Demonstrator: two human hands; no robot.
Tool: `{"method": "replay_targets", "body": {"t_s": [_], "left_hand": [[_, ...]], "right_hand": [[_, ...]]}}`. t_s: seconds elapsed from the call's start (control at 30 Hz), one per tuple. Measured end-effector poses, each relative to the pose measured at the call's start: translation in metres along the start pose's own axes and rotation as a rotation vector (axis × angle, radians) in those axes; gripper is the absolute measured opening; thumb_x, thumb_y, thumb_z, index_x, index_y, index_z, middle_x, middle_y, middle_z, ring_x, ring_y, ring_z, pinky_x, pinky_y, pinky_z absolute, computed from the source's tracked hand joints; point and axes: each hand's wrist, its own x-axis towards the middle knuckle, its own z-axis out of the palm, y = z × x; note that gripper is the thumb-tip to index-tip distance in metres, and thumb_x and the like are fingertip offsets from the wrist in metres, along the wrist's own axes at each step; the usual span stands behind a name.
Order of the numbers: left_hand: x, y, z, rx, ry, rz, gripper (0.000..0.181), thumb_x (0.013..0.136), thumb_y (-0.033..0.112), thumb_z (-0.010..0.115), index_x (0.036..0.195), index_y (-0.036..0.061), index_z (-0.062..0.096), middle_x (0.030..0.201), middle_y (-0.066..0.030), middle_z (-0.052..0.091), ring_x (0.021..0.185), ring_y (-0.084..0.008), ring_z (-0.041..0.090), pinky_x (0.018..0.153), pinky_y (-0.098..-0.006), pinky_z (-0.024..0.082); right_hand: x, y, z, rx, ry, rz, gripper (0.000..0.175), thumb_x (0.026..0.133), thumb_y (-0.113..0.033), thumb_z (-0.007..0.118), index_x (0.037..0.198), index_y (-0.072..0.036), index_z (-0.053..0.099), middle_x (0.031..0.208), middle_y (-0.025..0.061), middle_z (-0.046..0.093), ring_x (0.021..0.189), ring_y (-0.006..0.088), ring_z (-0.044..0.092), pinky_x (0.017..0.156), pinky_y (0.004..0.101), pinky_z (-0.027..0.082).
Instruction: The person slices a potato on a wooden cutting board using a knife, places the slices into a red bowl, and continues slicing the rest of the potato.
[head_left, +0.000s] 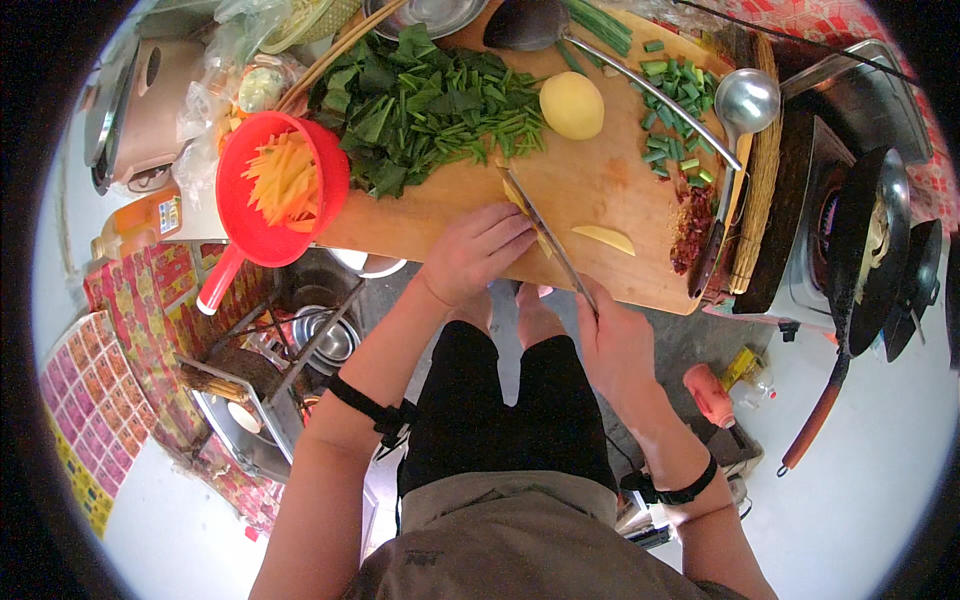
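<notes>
My right hand (619, 341) grips the handle of a kitchen knife (551, 238), its blade seen nearly edge-on and slanting up to the left over the wooden cutting board (420, 217). Against the blade's left side, the curled fingers of my left hand (480, 247) hold down a pale yellow potato piece (514, 193), mostly hidden by hand and blade. One cut potato slice (604, 238) lies flat to the right of the knife. Farther back sits a whole peeled potato (571, 105). Chopped leafy greens (427, 112) are heaped beyond my left hand.
A red plastic strainer (337, 180) with orange strips (281, 180) overhangs the board's left edge. Scallion pieces (664, 146), dried chilies (690, 232), a spatula (660, 97) and a ladle (748, 101) lie right. Beyond, a wok (862, 300) tilts beside a lit gas stove (795, 217).
</notes>
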Motion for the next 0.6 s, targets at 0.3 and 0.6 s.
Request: {"method": "replay_targets", "body": {"t_s": [0.3, 0.6], "left_hand": [[-0.0009, 0.0007, 0.0003, -0.008, 0.043, 0.001, 0.040, 0.079, 0.011, 0.065, 0.115, -0.0046, 0.072, 0.123, -0.0148, 0.069, 0.116, -0.0348, 0.068, 0.092, -0.0425, 0.061], [0.0024, 0.0020, -0.0023, 0.007, 0.014, -0.004, 0.042, 0.081, 0.012, 0.064, 0.118, -0.0051, 0.072, 0.124, -0.0154, 0.069, 0.118, -0.0346, 0.068, 0.096, -0.0420, 0.061]], "right_hand": [[-0.0018, -0.0021, -0.0008, -0.028, 0.002, -0.027, 0.033, 0.110, -0.027, 0.053, 0.136, -0.012, 0.065, 0.087, 0.0260, 0.072, 0.081, 0.0473, 0.071, 0.072, 0.0548, 0.056], [-0.0025, 0.0003, -0.0026, -0.075, -0.013, -0.026, 0.031, 0.109, -0.027, 0.054, 0.133, -0.011, 0.065, 0.085, 0.0247, 0.071, 0.078, 0.0470, 0.070, 0.069, 0.0553, 0.055]]}}
